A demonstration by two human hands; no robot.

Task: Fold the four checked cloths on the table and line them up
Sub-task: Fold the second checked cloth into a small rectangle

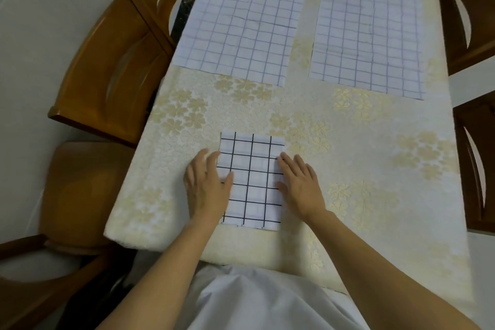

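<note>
Both hands flat, fingers relaxed: left hand and right hand press the folded cloth edges

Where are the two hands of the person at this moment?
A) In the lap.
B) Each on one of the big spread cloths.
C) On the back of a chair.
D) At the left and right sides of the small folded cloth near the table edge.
D: the left hand and the right hand lie flat with straight fingers at the two side edges of the folded cloth.
</note>
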